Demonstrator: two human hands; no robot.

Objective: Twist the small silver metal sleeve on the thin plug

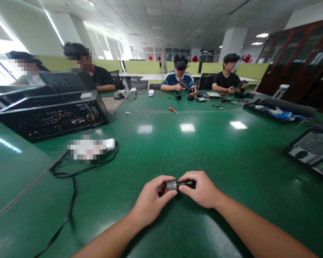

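The 2 hands meet over the near middle of the green tabletop (161, 150), holding a small metal cylinder (171, 185) with a dark rod (187, 183) running out of its right side. The left hand (150, 200) is curled partly closed, its thumb and fingers gripping the cylinder from the left. The right hand (203, 190) is also partly closed, its thumb and fingers pinched around the rod. The piece lies roughly level between them.

To the left, a black cable (73, 190) loops around a pixelated block (86, 148) that has a white plug (110, 144) at its right end. Beyond it stands a large black case (56, 118), tilted. At the right edge is a black casing (309, 145) with a mesh panel; farther off on that side, a black tray (269, 114) holds blue and white material (282, 111).

An orange-handled screwdriver (173, 110) lies toward the far middle. There are 4 people around the far side and far left; the person in a blue top (187, 79) holds a dark tool (183, 84) near several small black parts (190, 97).
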